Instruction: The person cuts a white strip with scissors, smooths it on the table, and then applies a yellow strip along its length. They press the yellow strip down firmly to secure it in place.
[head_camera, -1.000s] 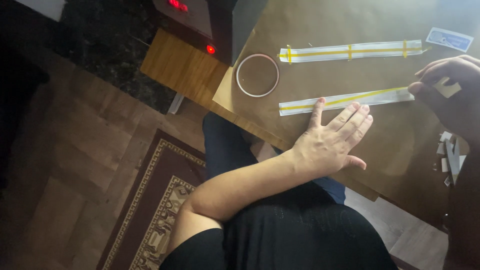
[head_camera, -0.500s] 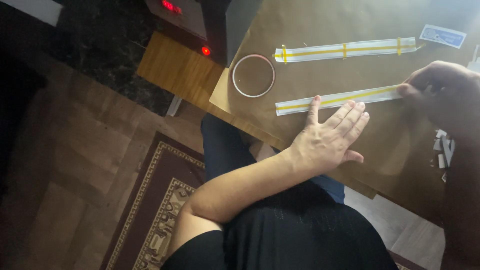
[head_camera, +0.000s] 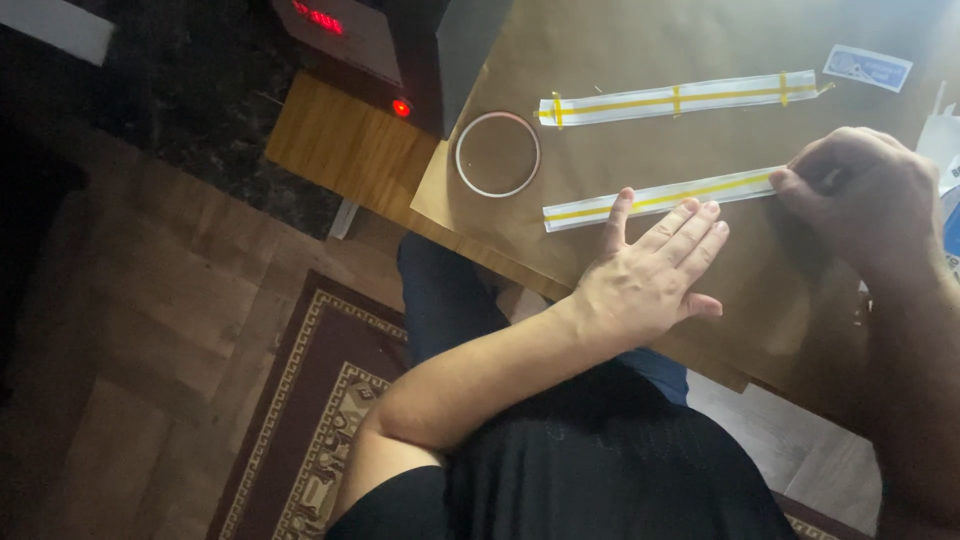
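Note:
Two long white strips with a yellow line down the middle lie on brown paper (head_camera: 620, 60). My left hand (head_camera: 650, 275) rests flat on the paper, its fingertips touching the near strip (head_camera: 590, 210). At that strip's right end, my right hand (head_camera: 860, 195) has its fingers curled and pressed down on it; the end itself is hidden under the fingers. The far strip (head_camera: 680, 98) lies apart from both hands, crossed by short yellow bands. A white ring of tape (head_camera: 497, 153) sits left of the strips.
A dark box with red lights (head_camera: 370, 40) stands at the table's far left corner. A small blue and white card (head_camera: 867, 68) lies at the far right. Below the wooden table edge (head_camera: 330, 150) are a wood floor and a patterned rug (head_camera: 300, 420).
My right hand has slid left along the near strip's end and curled tighter over it. My left hand stays flat in the same place.

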